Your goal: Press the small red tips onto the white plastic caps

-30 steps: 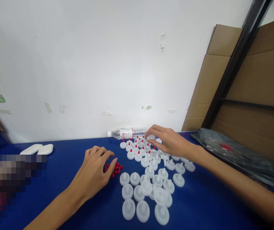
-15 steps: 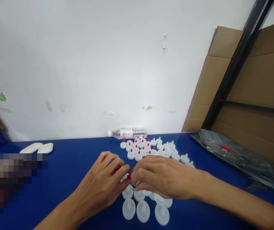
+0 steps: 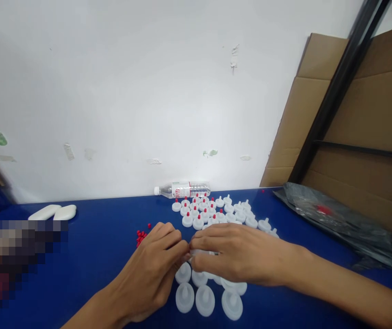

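My left hand [image 3: 153, 267] and my right hand [image 3: 232, 253] meet fingertip to fingertip over a cluster of white plastic caps [image 3: 204, 299] on the blue table [image 3: 96, 242]. Both hands are closed in a pinch. The right fingers hold a white cap [image 3: 202, 252], mostly hidden. What the left fingers pinch is too small to make out. A few small red plugs [image 3: 141, 235] lie just left of my left hand. Further back stand white caps with red tips [image 3: 196, 214].
A plastic water bottle [image 3: 182, 189] lies against the white wall. Two white oblong pieces [image 3: 53, 212] rest at the far left. A dark plastic bag [image 3: 340, 219] and cardboard sheets [image 3: 370, 119] fill the right side. A blurred patch covers the lower left.
My right hand came back from the far caps to the near cluster and met my left hand, which left the red plugs. Over the last half second both hands shifted slightly.
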`<state>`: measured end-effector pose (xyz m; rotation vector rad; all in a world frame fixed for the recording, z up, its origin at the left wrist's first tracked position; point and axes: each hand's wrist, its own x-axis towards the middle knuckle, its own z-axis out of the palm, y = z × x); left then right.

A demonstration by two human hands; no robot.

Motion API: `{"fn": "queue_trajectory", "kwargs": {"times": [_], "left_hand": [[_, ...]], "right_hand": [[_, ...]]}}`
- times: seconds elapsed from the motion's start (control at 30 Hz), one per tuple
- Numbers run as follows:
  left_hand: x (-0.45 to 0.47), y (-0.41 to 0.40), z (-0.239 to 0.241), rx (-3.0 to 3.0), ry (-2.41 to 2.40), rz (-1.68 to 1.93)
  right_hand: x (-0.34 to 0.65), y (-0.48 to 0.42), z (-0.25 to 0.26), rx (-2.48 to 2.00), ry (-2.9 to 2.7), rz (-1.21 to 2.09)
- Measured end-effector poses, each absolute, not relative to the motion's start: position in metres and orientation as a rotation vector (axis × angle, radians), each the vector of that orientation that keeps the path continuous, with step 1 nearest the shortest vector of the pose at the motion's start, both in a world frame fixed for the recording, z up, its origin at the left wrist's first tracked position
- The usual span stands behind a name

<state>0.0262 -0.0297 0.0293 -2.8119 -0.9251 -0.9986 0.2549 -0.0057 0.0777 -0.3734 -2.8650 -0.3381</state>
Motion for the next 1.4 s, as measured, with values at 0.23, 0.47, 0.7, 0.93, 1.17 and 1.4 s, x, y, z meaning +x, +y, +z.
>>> {"fn": "queue_trajectory", "kwargs": {"times": [0.23,0.47,0.7,0.93,1.17,1.4], "left_hand": [[0.032,-0.035,0.026,-2.95,-1.236,-1.23],[0.03,-0.036,0.028,-2.911,-1.174,-1.222],[0.022,-0.035,0.029,-2.663,-0.732,-0.951],[0.022,-0.035,0.027,-2.547,-0.598,-0.892],[0.026,-0.034,0.029,-2.373,-0.645,-0.712],[0.031,-0.036,0.028,-2.319,-0.737,-0.638]], "right_hand": [[0.249,-0.011,0.073,-0.265,-2.661,-0.567],[0.253,-0.008,0.073,-0.192,-2.636,-0.618],[0.253,-0.016,0.085,-0.296,-2.865,-0.284],[0.254,-0.017,0.085,-0.286,-2.929,-0.258],[0.257,-0.009,0.078,-0.278,-2.898,-0.197],[0.258,-0.004,0.082,-0.323,-2.916,-0.051]]}}
